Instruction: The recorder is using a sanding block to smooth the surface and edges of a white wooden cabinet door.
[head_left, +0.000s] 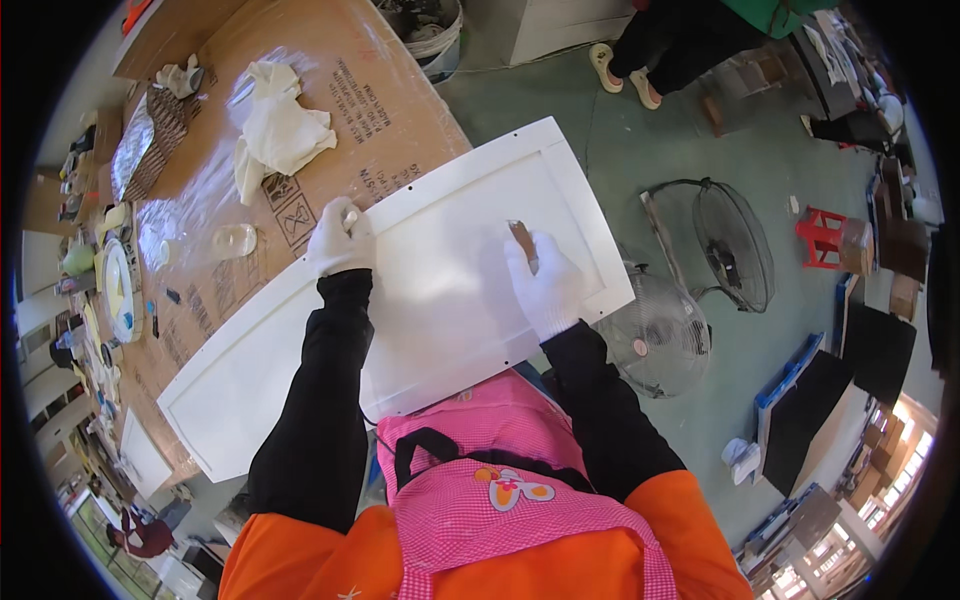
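A long white panel (440,270) with a raised frame and small dark holes along its edges lies slantwise before me, partly on the cardboard-covered table and partly past its edge. My left hand (341,238), in a white glove, rests at the panel's far edge with its fingers curled; what they hold, if anything, is hidden. My right hand (548,288), also gloved, is closed round a small tool with a brown handle (523,242) and a short metal tip. It is over the right part of the panel, the tip pointing away from me.
On the cardboard (400,110) lie a crumpled white cloth (285,125), a clear cup (235,240) and silvery wrap (148,140). A bucket (435,40) stands beyond. Fans (655,335) stand on the floor at right, near a red stool (820,238). A person (690,40) stands at the far right.
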